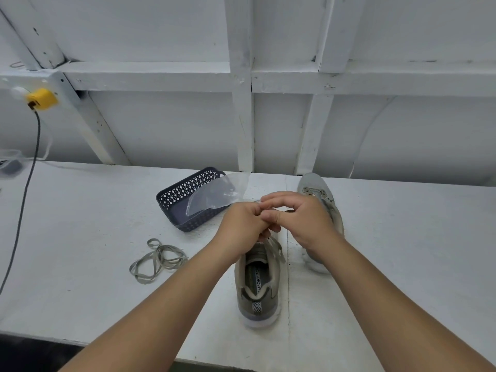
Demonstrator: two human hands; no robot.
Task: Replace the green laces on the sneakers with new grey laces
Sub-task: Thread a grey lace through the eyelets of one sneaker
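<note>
Two hands meet above the front of a sneaker (258,283) standing on a white counter (80,237), its heel toward the camera. The left hand (241,224) has its fingers curled under, apparently around the pale lace (273,249) rising from the shoe's eyelets. The right hand (298,218) bends its fingers in against the left, thumb and forefinger drawn together; what they pinch is hidden. Lace strands fan down from the hands to the tongue, hiding the shoe's front.

Just beyond the hands, a dark perforated basket (185,194) sits tilted on the counter, holding a clear plastic bag (217,194) that spills over its right rim; the bag's contents cannot be made out.

The near sneaker is olive-grey with a white sole, a chevron heel tab and a printed insole. The second sneaker (319,200), pale grey and unlaced at its visible eyelets, lies right of the hands, partly behind the right wrist. A loose greenish lace (157,260) lies tangled on the counter, left of the near sneaker and well apart from both hands.
</note>
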